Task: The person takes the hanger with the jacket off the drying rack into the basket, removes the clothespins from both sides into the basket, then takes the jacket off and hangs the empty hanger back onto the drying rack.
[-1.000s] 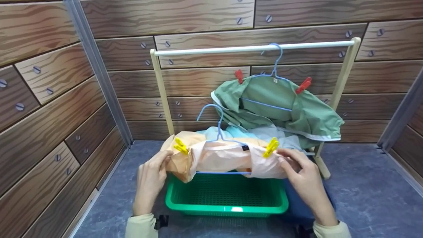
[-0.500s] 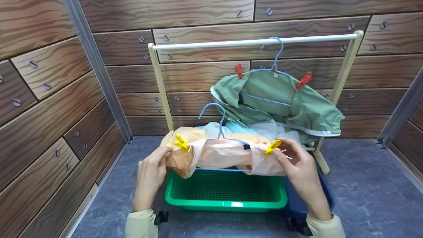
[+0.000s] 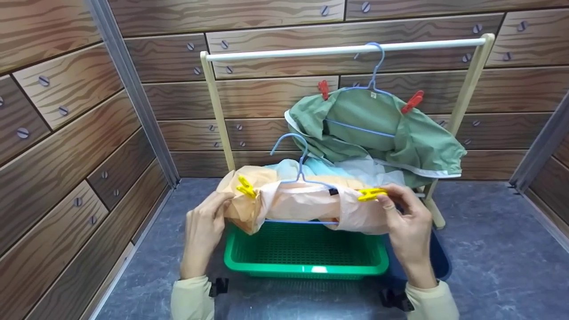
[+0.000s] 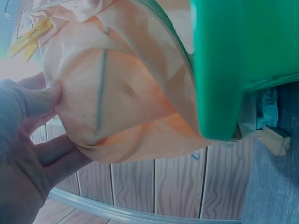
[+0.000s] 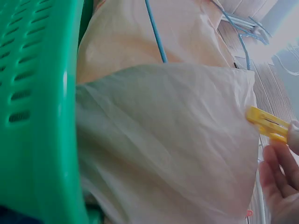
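A pale peach garment [image 3: 302,205] hangs on a blue hanger [image 3: 303,155] above a green basket [image 3: 306,269]. My left hand [image 3: 205,226] pinches the garment's left side between thumb and fingers, as the left wrist view also shows. Beside that hand, a yellow clothespin [image 3: 246,187] clips the cloth at the left shoulder. At the right shoulder, my right hand [image 3: 410,224] pinches the tail end of another yellow clothespin [image 5: 268,123]. That clothespin's nose meets the cloth edge in the right wrist view; whether it bites the fabric I cannot tell.
Behind stands a rack with a white rail [image 3: 284,53]. A green garment [image 3: 360,111] hangs from it on a blue hanger, held by red clothespins [image 3: 412,102]. Light blue and white cloth [image 3: 324,167] lies behind the peach garment. Something dark blue [image 3: 440,260] is right of the basket.
My right hand has gone from the cloth edge to the right clothespin and now pinches it. That clothespin has swung from tilted to nearly level. The left hand keeps its hold.
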`<state>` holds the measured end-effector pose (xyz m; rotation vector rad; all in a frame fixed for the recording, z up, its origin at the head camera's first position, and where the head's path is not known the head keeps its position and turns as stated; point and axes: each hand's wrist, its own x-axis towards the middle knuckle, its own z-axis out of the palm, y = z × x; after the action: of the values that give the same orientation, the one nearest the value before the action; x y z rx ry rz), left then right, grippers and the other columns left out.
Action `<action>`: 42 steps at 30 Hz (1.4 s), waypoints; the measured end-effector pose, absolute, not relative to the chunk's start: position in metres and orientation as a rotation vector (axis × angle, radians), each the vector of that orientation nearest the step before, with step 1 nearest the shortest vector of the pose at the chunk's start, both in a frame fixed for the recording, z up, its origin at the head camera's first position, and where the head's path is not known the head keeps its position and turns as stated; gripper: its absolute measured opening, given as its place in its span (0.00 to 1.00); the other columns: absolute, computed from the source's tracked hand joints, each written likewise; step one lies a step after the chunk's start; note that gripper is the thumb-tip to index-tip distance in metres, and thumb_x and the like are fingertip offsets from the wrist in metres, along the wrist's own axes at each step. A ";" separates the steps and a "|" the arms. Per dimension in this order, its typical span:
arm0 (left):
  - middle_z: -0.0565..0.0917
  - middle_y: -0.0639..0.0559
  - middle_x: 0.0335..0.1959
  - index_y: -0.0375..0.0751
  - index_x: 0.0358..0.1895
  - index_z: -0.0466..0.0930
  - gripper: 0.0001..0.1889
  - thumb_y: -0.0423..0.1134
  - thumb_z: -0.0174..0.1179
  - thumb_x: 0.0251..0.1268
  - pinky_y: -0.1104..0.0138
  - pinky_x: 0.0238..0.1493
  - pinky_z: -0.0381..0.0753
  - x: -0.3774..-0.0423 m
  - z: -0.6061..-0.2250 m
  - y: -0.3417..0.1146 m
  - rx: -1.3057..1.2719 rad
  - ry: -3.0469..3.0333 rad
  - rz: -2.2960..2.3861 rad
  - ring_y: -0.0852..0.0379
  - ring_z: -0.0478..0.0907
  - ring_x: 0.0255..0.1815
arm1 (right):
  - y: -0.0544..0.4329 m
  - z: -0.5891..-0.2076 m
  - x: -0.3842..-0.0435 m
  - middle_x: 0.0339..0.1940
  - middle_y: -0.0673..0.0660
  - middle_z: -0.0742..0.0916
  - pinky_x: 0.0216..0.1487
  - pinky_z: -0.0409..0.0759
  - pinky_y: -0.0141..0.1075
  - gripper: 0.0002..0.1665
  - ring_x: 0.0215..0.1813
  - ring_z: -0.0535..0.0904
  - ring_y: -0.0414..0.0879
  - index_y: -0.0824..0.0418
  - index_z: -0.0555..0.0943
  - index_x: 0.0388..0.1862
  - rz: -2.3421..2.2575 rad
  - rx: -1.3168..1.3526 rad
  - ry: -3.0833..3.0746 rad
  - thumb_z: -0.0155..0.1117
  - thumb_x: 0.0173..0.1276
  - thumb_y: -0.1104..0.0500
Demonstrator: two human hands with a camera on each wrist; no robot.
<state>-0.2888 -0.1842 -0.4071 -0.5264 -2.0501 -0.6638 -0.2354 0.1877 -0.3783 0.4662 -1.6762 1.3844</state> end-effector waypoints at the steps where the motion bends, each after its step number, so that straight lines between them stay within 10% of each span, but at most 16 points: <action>1: 0.86 0.57 0.37 0.47 0.41 0.86 0.05 0.34 0.63 0.66 0.54 0.27 0.78 -0.288 -0.407 -0.184 -0.524 -2.051 -0.663 0.52 0.83 0.31 | 0.189 -0.379 -0.236 0.41 0.68 0.84 0.49 0.78 0.30 0.13 0.44 0.82 0.46 0.79 0.80 0.45 1.391 0.463 -1.663 0.61 0.60 0.82; 26: 0.86 0.57 0.37 0.47 0.40 0.87 0.05 0.34 0.65 0.64 0.54 0.27 0.77 -0.288 -0.406 -0.181 -0.473 -2.049 -0.664 0.51 0.84 0.33 | 0.302 -0.394 -0.218 0.47 0.55 0.87 0.44 0.71 0.17 0.23 0.42 0.79 0.27 0.55 0.82 0.57 0.903 0.291 -2.276 0.72 0.62 0.64; 34: 0.86 0.56 0.37 0.48 0.41 0.86 0.05 0.36 0.63 0.66 0.55 0.24 0.76 -0.289 -0.403 -0.180 -0.481 -2.044 -0.651 0.50 0.84 0.31 | 0.313 -0.411 -0.235 0.43 0.60 0.88 0.43 0.78 0.54 0.23 0.43 0.83 0.59 0.63 0.80 0.53 0.815 0.204 -2.734 0.71 0.65 0.51; 42: 0.86 0.56 0.36 0.48 0.41 0.86 0.05 0.35 0.63 0.66 0.55 0.24 0.76 -0.287 -0.405 -0.177 -0.485 -2.062 -0.642 0.50 0.83 0.29 | 0.314 -0.424 -0.247 0.43 0.61 0.87 0.47 0.75 0.58 0.27 0.46 0.83 0.60 0.69 0.79 0.54 0.829 0.107 -2.915 0.70 0.65 0.50</action>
<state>-0.2873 -0.1775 -0.4053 -0.4848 -2.0617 -0.6416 -0.2469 0.3139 -0.4236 0.1069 -2.9153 0.8294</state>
